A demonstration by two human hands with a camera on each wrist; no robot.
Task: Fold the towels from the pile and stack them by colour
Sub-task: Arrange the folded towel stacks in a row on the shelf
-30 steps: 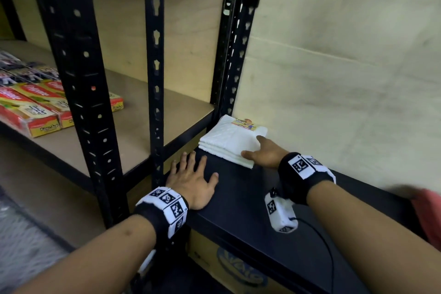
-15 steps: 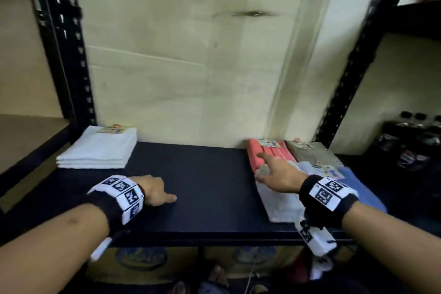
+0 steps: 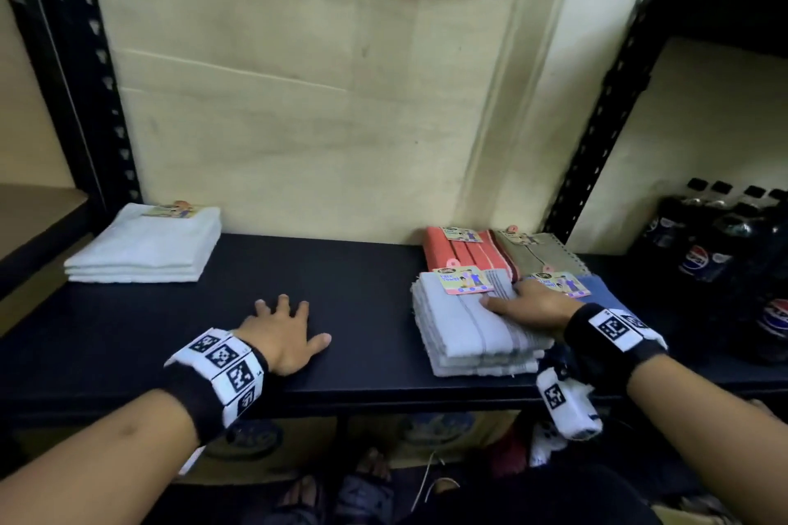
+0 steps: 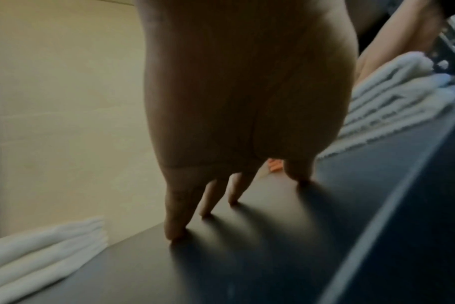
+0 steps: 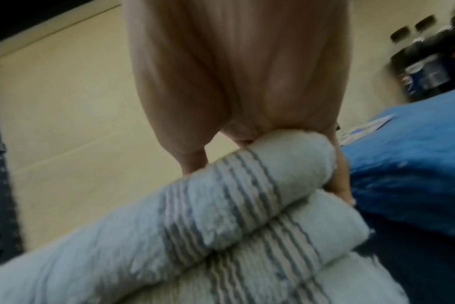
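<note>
Gripping the grey striped towel stack [image 3: 469, 324]

My right hand [image 3: 528, 305] clasps its top towel; my left hand [image 3: 281, 335] lies spread on the shelf [image 3: 362, 269] beside it.

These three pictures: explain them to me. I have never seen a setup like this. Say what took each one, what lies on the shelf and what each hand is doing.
No machine here: a person wears three cameras. The head view looks down on both hands; each wrist view looks along one hand.

On the black shelf a stack of white towels lies at the left. At the right are grey striped towels, with orange, olive and blue ones beside them. Dark soda bottles stand further right.

The left hand rests flat on the bare shelf, fingers spread, holding nothing. The right hand has its grip on the top striped towel, fingers curled round its folded edge.
</note>
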